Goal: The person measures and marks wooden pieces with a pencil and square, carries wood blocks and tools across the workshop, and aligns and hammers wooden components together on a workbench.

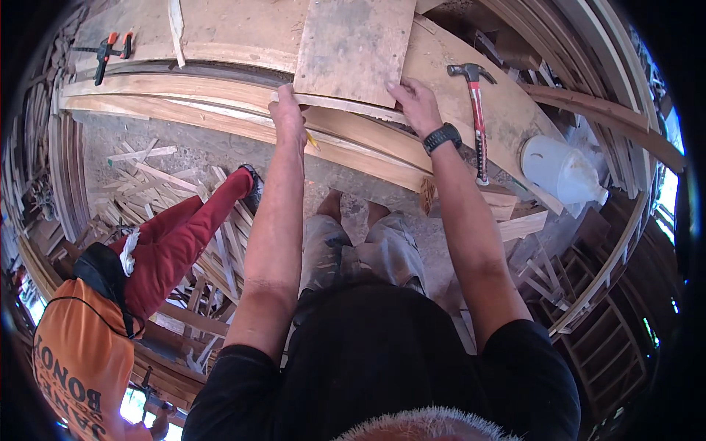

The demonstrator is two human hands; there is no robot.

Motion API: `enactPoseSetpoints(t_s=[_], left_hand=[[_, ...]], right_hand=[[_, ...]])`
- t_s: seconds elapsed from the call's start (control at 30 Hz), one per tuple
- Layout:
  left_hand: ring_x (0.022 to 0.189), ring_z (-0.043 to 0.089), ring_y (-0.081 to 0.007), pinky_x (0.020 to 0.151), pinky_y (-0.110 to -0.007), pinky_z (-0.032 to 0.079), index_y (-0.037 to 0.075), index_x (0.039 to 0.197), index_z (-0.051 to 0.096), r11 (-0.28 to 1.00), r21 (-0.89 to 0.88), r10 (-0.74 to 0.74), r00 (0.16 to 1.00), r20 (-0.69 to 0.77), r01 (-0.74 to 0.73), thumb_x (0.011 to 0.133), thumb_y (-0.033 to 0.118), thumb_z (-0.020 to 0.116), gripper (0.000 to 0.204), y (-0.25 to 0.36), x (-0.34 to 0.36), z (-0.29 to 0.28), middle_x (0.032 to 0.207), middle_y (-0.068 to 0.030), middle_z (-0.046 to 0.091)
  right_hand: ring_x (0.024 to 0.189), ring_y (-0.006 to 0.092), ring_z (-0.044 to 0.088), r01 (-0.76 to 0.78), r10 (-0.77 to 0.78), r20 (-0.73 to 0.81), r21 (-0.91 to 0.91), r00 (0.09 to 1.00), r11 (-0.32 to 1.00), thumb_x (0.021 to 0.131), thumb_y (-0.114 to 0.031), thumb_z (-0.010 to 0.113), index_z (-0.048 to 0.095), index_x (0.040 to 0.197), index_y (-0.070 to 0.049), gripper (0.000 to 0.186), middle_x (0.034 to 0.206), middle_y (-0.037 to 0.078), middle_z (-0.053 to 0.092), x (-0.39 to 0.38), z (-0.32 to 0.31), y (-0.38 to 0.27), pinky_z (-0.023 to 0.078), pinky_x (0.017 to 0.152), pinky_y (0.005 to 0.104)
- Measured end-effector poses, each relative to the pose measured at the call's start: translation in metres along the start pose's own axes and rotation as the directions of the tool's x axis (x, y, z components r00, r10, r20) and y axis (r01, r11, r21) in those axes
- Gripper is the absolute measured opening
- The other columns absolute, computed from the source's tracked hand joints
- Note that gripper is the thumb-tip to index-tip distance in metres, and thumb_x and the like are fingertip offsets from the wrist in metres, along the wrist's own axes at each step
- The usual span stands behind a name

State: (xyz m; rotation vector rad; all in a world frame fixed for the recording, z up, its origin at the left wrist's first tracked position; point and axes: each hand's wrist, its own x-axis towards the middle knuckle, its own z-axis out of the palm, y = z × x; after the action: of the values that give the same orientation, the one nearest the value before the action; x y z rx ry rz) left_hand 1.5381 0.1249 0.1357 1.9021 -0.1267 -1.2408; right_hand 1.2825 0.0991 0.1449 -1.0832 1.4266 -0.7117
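My left hand [289, 116] is closed at the left end of a thin wooden strip [346, 105], which lies along the near edge of a plywood panel [354, 51]. A yellow pencil [312, 140] sticks out beneath that hand. My right hand [419, 106], with a dark watch on its wrist, grips the panel's near right corner; some of its fingers are hidden. Long pale planks [191, 92] run along the bench's near edge under my hands. To the right, a claw hammer [476, 121] with a red and black handle lies on the bench.
A black and orange clamp [105, 55] sits at the far left. Beyond the hammer is a whitish plastic jug [562, 170]. At lower left, a person in an orange shirt [81, 360] and red trousers is beside scattered wood scraps [158, 173]. Stacked boards line the right.
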Motion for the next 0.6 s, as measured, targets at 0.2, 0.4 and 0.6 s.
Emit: enactPoseSetpoints(t_s=[0.2, 0.4, 0.6], left_hand=[[0.081, 0.060, -0.0152, 0.062, -0.031, 0.039, 0.011, 0.105, 0.057, 0.998, -0.040, 0.049, 0.996, 0.073, -0.046, 0.088, 0.045, 0.047, 0.039, -0.005, 0.010, -0.017, 0.095, -0.0036, 0.062], [0.082, 0.055, -0.0114, 0.060, -0.028, 0.039, 0.013, 0.112, 0.056, 0.920, -0.392, 0.096, 0.962, 0.256, 0.012, 0.093, 0.038, 0.044, 0.034, -0.071, 0.002, -0.042, 0.102, 0.0005, 0.062], [0.072, 0.052, -0.0130, 0.055, -0.029, 0.037, 0.012, 0.100, 0.057, 0.803, -0.593, 0.048, 0.984, 0.171, 0.064, 0.091, 0.031, 0.043, 0.025, -0.123, -0.013, -0.103, 0.090, -0.0003, 0.061]], right_hand=[[0.109, 0.0260, 0.064, 0.091, -0.094, -0.170, -0.027, 0.981, 0.996, 0.087, -0.044, 0.072, 0.051, 0.129, 0.013, 0.074, 0.117, 0.025, 0.065, 0.019, 0.010, -0.024, 0.051, 0.091, 0.0329], [0.098, 0.0292, 0.067, 0.082, -0.081, 0.069, -0.016, 0.994, 0.997, 0.082, -0.047, 0.073, 0.058, 0.122, 0.008, 0.070, 0.117, 0.024, 0.065, 0.031, 0.024, -0.053, 0.052, 0.091, 0.0363], [0.106, 0.0278, 0.063, 0.273, -0.294, 0.120, 0.162, 0.948, 0.948, 0.068, -0.036, 0.089, 0.044, 0.133, 0.004, 0.089, 0.115, 0.021, 0.063, -0.032, 0.064, -0.054, 0.050, 0.092, 0.0366]])
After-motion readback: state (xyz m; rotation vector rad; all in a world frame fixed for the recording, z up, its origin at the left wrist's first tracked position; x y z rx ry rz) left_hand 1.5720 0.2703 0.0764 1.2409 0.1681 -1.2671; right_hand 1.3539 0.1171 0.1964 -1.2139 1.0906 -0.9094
